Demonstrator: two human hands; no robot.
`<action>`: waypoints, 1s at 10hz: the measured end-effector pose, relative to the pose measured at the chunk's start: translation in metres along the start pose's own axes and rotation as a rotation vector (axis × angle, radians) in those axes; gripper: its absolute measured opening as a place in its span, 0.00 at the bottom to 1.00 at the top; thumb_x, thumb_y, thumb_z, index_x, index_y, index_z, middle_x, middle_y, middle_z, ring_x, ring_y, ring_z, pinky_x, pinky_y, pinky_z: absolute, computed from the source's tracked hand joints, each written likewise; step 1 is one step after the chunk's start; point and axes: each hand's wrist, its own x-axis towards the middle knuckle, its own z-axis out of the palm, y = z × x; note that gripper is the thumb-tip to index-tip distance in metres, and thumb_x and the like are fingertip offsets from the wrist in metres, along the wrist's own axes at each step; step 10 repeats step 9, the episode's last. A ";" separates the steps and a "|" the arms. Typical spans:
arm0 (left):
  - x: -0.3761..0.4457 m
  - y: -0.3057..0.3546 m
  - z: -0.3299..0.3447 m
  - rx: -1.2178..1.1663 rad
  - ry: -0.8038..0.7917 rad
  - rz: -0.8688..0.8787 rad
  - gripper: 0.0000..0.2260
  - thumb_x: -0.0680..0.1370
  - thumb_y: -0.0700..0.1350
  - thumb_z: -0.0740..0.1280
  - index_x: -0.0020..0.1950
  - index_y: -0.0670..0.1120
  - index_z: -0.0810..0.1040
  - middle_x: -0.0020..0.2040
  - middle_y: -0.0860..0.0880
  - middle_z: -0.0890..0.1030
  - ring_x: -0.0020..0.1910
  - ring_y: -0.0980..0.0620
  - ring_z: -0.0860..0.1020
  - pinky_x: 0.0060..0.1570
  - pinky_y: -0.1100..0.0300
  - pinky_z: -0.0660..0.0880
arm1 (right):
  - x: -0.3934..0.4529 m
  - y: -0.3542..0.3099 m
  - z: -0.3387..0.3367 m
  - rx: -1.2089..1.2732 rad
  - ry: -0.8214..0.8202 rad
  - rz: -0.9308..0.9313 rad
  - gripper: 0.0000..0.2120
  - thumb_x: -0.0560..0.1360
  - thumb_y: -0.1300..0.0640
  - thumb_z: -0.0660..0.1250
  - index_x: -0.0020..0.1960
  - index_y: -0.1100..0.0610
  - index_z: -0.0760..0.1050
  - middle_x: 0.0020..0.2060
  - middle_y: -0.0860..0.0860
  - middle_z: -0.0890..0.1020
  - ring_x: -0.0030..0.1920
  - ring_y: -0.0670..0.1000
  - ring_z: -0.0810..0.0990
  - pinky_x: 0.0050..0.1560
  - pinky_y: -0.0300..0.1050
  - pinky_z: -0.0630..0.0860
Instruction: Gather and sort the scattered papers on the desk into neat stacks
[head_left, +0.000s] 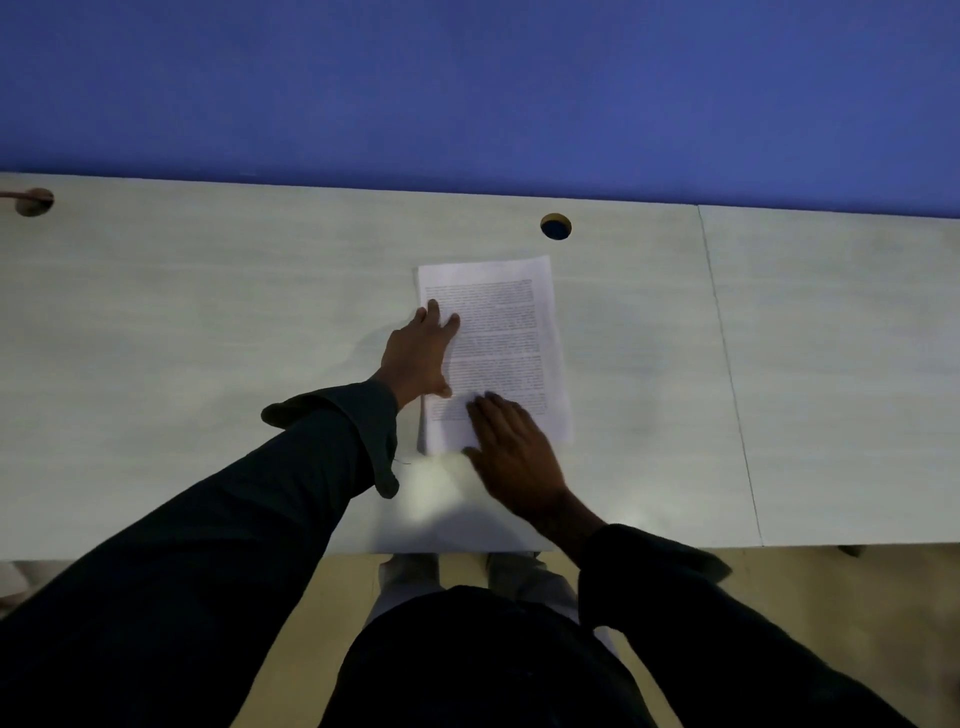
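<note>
Hands are squaring a white printed paper stack (501, 343) lying mid-tabletop (208, 312): left hand (418, 356) is pressing flat along its left edge, right hand (511, 452) flat on its near end, neither grasping. Long axis is running away from the person, slightly tilted. Next move likely calls for aligning edges.

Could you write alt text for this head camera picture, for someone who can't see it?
Two hands press flat on a printed paper stack on a pale desk: left hand at its left edge, right hand on its near end. A blue wall rises behind.
</note>
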 end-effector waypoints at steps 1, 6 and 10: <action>-0.004 -0.006 0.000 -0.042 0.015 0.016 0.53 0.65 0.56 0.81 0.81 0.47 0.54 0.82 0.40 0.50 0.80 0.41 0.55 0.73 0.46 0.66 | 0.003 -0.046 0.027 0.086 -0.178 0.133 0.43 0.81 0.40 0.61 0.82 0.67 0.50 0.81 0.65 0.52 0.82 0.63 0.49 0.82 0.58 0.50; -0.006 0.001 -0.001 0.024 0.025 0.000 0.51 0.65 0.54 0.82 0.79 0.46 0.57 0.81 0.38 0.51 0.80 0.39 0.55 0.70 0.37 0.67 | -0.027 -0.065 0.032 0.200 -0.330 -0.218 0.35 0.85 0.40 0.53 0.82 0.63 0.56 0.82 0.60 0.56 0.83 0.58 0.53 0.82 0.54 0.54; -0.036 -0.003 -0.005 0.132 0.100 0.052 0.37 0.73 0.66 0.68 0.77 0.51 0.65 0.78 0.44 0.63 0.76 0.42 0.63 0.75 0.40 0.55 | 0.043 -0.003 -0.063 0.171 0.092 0.025 0.24 0.84 0.42 0.56 0.36 0.53 0.77 0.31 0.49 0.83 0.31 0.53 0.81 0.29 0.42 0.70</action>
